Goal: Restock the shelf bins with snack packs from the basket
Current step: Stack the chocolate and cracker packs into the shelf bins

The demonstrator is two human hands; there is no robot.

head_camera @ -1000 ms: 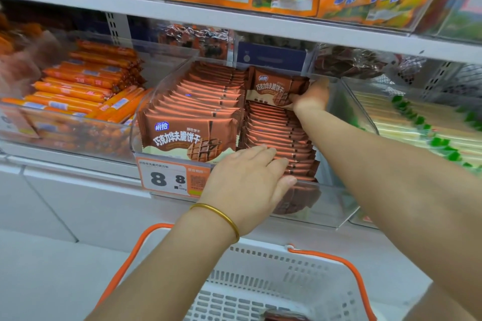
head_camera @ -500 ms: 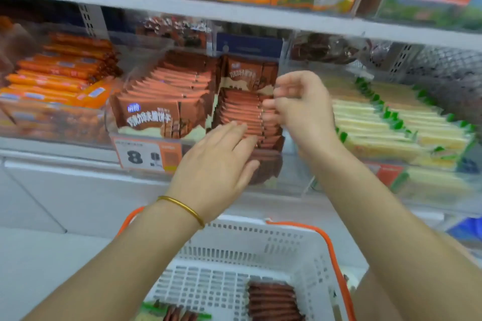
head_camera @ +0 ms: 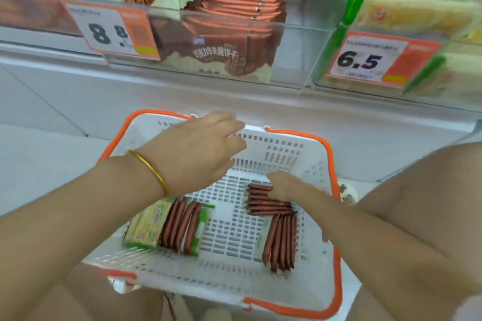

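1. I read two price tags in the upper part of the view, well apart.
2. The left price tag [head_camera: 114, 31] is tilted. It has a white field with large dark digits "8" and a smaller "8", and an orange field on its right side with a blurred square code and a yellow-green strip beneath.
3. The right price tag [head_camera: 370, 60] reads "6.5" on white, with an orange field and a yellow strip at its lower right. Its small print is too blurred to read.
4. A white shelf rail [head_camera: 39, 50] runs below the left tag.
5. Below it I see a pale base panel [head_camera: 78, 96], then light floor [head_camera: 34, 148].
6. A gold bangle [head_camera: 151, 169] shows at centre-left.
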